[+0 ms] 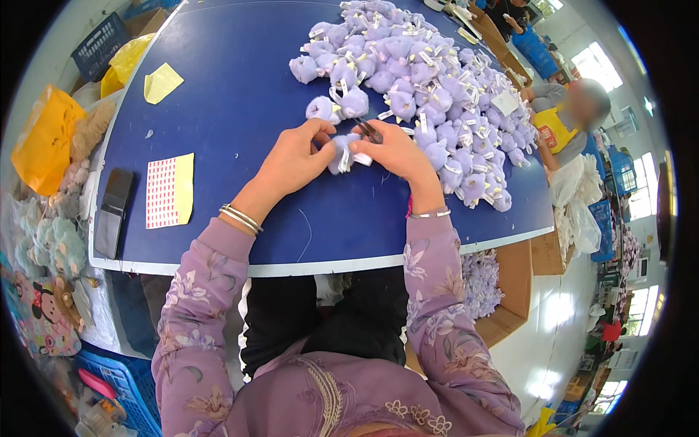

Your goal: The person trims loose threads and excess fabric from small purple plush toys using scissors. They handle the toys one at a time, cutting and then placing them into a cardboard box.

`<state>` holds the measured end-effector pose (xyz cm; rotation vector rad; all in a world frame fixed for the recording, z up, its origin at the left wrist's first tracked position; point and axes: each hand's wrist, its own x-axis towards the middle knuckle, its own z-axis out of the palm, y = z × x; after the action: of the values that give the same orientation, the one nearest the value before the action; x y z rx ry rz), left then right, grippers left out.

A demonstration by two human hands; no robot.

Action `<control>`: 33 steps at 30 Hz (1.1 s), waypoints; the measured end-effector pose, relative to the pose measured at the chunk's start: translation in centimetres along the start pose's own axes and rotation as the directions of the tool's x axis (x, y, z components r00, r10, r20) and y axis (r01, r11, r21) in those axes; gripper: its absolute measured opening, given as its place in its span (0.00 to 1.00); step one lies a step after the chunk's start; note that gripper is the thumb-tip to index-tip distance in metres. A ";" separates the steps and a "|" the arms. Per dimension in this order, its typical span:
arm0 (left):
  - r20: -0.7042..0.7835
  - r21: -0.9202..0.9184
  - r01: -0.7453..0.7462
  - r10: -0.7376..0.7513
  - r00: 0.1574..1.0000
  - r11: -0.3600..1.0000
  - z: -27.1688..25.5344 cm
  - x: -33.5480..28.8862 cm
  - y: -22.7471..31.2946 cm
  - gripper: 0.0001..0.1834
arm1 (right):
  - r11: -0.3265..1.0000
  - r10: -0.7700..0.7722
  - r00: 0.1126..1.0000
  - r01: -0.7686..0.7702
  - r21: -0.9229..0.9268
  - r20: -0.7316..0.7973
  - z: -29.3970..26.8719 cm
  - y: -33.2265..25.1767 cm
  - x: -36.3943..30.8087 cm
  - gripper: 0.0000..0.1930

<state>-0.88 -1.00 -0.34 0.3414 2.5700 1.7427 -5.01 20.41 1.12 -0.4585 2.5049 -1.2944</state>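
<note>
My left hand (301,158) is closed on a small lilac plush toy (341,153), pinching it between thumb and fingers just above the blue table. My right hand (399,151) is closed around small dark thread snips (370,131), whose tips point up and left past the fingers. Its thumb and fingertips come close to the white tag (362,158) on the toy; whether they pinch it I cannot tell. Just beyond my hands lie two more lilac plush toys (355,103), apart from a large heap of the same tagged toys (429,80).
On the blue table (240,87) lie a sheet of red-marked stickers (169,191), a black phone (115,213) and a yellow paper (162,83). A cardboard box (510,291) with lilac pieces stands under the right edge. Across the heap sits another person (564,120) in a yellow apron.
</note>
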 end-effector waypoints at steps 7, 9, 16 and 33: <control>0.041 -0.031 -0.263 0.264 0.964 0.964 0.1 -0.6 0.0 0.28 | 0.901 0.201 0.980 -0.189 0.390 0.011 0.3 -0.3 0.5 0.11; 0.046 0.016 -0.229 0.228 0.973 0.973 0.2 -0.7 0.7 0.29 | 0.845 0.185 0.982 -0.175 0.506 0.031 0.6 -0.1 0.5 0.11; -0.023 -0.200 -0.049 0.046 0.999 0.978 0.2 0.3 -1.0 0.22 | 0.843 0.143 0.990 -0.121 0.524 -0.001 1.2 -1.8 0.2 0.11; 0.225 -0.431 0.088 0.012 0.974 0.898 -0.3 0.4 -0.5 0.13 | 0.754 -0.010 0.995 0.071 0.653 -0.098 1.9 -2.2 -0.1 0.10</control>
<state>-1.42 -1.39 -0.67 0.4341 1.9457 2.0626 -3.85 17.88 1.86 -0.2827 1.9001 -2.1186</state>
